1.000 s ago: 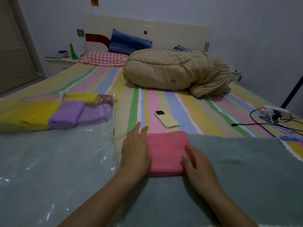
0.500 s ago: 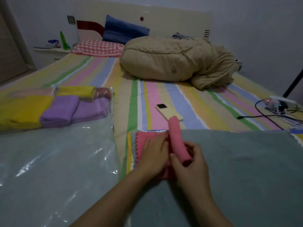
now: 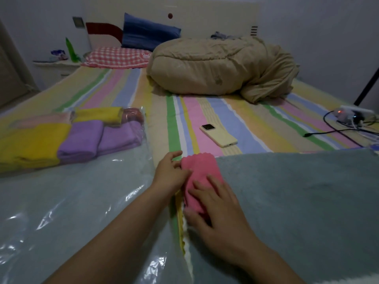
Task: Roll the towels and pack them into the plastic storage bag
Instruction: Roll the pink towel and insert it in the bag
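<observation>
A pink towel [image 3: 200, 171] lies rolled lengthwise at the left edge of a grey-green towel [image 3: 297, 197] spread on the bed. My left hand [image 3: 169, 173] grips the roll's left side near its far end. My right hand [image 3: 217, 214] lies over the roll's near end, fingers curled on it. A clear plastic storage bag [image 3: 71, 201] lies flat to the left. At its far end it holds rolled yellow [image 3: 30, 144], purple [image 3: 82, 140] and pale pink towels. The edges of more stacked towels [image 3: 180, 218] show beneath the pink roll.
A cream phone [image 3: 218, 135] lies on the striped bedsheet beyond the roll. A tan duvet bundle [image 3: 215, 68] and pillows sit at the bed's head. A power strip with cables [image 3: 348, 117] is at the right edge. A nightstand with a green bottle [image 3: 70, 49] stands far left.
The pink towel went from lying flat and folded, to a thin roll lifted in my hands, to a thicker roll pressed down under both hands.
</observation>
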The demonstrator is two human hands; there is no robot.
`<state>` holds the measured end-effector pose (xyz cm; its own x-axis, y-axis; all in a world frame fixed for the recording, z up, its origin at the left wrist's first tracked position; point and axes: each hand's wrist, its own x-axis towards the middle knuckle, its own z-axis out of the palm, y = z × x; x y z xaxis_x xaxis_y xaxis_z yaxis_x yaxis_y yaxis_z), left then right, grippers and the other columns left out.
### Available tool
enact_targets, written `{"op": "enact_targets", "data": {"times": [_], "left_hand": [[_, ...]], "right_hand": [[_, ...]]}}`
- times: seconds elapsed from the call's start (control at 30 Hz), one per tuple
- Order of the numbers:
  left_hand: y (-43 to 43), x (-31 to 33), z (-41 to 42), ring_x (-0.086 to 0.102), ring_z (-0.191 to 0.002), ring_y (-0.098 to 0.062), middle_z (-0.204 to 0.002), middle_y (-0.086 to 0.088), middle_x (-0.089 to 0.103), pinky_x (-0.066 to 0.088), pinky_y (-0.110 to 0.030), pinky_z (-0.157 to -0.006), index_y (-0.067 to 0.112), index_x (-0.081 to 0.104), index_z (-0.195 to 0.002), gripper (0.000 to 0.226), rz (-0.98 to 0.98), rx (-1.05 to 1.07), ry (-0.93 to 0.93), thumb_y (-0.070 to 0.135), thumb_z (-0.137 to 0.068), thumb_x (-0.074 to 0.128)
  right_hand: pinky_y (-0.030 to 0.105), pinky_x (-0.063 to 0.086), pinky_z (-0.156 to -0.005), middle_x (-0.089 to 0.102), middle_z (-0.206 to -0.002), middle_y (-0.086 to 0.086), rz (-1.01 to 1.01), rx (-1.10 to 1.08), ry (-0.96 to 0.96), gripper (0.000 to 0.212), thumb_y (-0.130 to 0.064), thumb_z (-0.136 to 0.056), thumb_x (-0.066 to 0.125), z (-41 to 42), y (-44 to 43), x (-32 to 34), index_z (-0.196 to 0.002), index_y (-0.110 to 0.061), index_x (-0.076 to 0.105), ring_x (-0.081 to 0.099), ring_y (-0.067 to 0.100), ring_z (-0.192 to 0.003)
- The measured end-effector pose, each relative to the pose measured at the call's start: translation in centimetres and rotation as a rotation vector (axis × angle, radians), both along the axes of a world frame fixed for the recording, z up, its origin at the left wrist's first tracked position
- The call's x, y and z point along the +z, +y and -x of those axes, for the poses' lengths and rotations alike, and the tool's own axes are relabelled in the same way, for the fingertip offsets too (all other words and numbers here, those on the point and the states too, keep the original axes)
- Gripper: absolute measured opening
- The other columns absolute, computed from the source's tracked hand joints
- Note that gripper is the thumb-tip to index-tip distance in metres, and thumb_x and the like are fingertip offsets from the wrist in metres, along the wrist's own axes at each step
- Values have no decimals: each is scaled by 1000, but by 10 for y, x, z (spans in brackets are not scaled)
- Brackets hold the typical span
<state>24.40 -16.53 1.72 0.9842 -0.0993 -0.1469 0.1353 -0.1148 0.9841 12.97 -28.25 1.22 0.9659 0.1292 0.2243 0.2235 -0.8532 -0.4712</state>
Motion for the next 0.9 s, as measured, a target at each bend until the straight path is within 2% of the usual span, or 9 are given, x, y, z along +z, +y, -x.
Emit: {"op": "enact_targets", "data": {"times": [0.1, 0.17, 0.27, 0.37, 0.47, 0.6, 0.7, 0.8, 0.9], "left_hand": [[1, -3, -6, 64, -89, -23, -103, -10, 62, 55, -36, -76, 10, 45, -134, 61, -17, 11, -5, -11, -80, 63], [-1, -5, -8, 63, -91, -23, -101, -8, 61, 56, -39, -81, 11, 45, -134, 61, -42, 6, -3, -11, -79, 63], [-3, -3, -7, 62, -96, -23, -106, -5, 60, 54, -45, -89, 13, 47, -132, 59, -101, -3, -49, -7, -79, 64], [-4, 3, 8, 56, -110, -20, -130, -2, 51, 48, -40, -98, 23, 47, -131, 60, -328, -92, -306, 5, -77, 65], [-1, 4, 42, 41, -126, -19, -139, -2, 44, 34, -31, -106, 24, 53, -125, 48, -625, -227, -830, 18, -79, 66], [-1, -5, 73, 56, -107, -24, -116, -2, 61, 40, -36, -97, 15, 66, -100, 18, -708, -450, -1233, 12, -83, 59], [6, -10, 70, 59, -105, -21, -114, 2, 64, 40, -37, -101, 18, 66, -107, 37, -834, -635, -1192, 14, -72, 55], [10, -9, 65, 57, -111, -20, -122, 3, 62, 46, -32, -93, 17, 62, -119, 50, -867, -742, -1052, 14, -70, 58], [4, -6, 62, 56, -110, -21, -122, 1, 59, 46, -35, -89, 20, 58, -121, 53, -1008, -775, -1032, 29, -69, 55]], "right_hand": [[35, 34, -110, 47, -132, -14, -421, -280, 11, 36, -47, -95, 43, -8, -9, 8, -128, -36, 50, 41, 8, -125], [41, 46, -98, 52, -129, -3, -575, -462, 174, 46, -35, -90, 58, -17, -18, 12, -133, -31, 39, 54, 15, -109], [36, 51, -85, 48, -130, 5, -843, -485, 447, 68, -22, -84, 70, -24, -22, 17, -138, -25, 29, 58, 22, -103], [29, 53, -58, 57, -116, 14, -1071, -441, 549, 62, -7, -82, 68, -15, -36, 30, -131, -26, 36, 64, 23, -77], [18, 41, -44, 61, -87, 11, -794, -337, 619, 42, -7, -84, 62, 5, -62, 41, -116, -31, 47, 55, 10, -51], [24, 42, -60, 61, -101, 10, -510, -197, 664, 32, -4, -87, 57, 26, -80, 44, -105, -30, 48, 52, 13, -66], [24, 41, -67, 52, -107, 4, -130, -180, 472, 30, -6, -89, 50, 26, -70, 39, -99, -34, 51, 53, 16, -80], [32, 43, -91, 39, -131, 2, 200, -258, 349, 30, -38, -93, 46, 30, -45, 37, -123, -32, 47, 51, 23, -111], [44, 35, -103, 23, -151, 12, 370, -285, 437, 96, -78, -74, 48, 39, -23, 35, -144, -17, 24, 33, 32, -132]]}}
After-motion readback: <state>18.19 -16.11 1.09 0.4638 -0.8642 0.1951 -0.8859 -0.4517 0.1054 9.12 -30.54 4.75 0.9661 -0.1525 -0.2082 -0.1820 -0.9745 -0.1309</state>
